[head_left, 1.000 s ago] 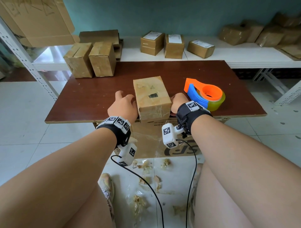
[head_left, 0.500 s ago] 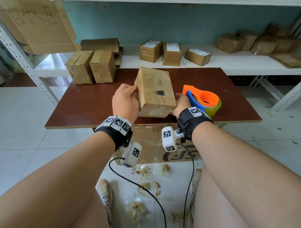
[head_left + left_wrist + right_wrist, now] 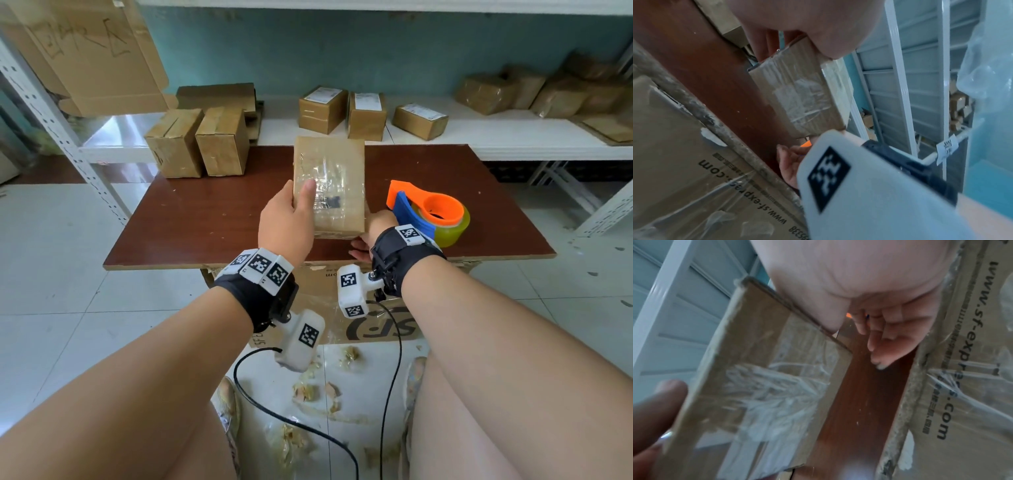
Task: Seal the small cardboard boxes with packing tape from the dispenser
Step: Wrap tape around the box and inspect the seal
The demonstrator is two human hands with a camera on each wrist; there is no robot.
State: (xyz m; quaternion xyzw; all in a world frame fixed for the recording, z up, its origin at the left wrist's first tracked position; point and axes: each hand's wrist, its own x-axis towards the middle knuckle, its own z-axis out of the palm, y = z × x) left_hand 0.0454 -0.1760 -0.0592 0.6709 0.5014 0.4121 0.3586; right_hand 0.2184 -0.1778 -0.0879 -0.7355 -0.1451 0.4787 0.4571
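A small cardboard box [image 3: 337, 178], wrapped in clear wrinkled tape, is held off the brown table [image 3: 205, 219] and tilted up. My left hand [image 3: 298, 209] grips its left edge, thumb on the top face and fingers behind. The box's taped end shows in the left wrist view [image 3: 797, 97]. My right hand [image 3: 368, 236] sits at the box's near right corner. In the right wrist view the thumb side touches the box [image 3: 766, 378] while the fingers [image 3: 879, 340] hang loosely curled, holding nothing. The orange and blue tape dispenser [image 3: 428, 212] lies on the table just right of that hand.
Two brown boxes [image 3: 198, 147] stand at the table's back left. The white shelf [image 3: 513, 140] behind carries several more boxes. A large printed carton [image 3: 359, 308] sits under the table's front edge, and torn tape scraps [image 3: 308, 390] litter the floor. A metal upright [image 3: 61, 137] stands at left.
The box has been lifted off the table and tipped up and away. My left thumb has come onto its top face, and my right fingers have dropped from its side.
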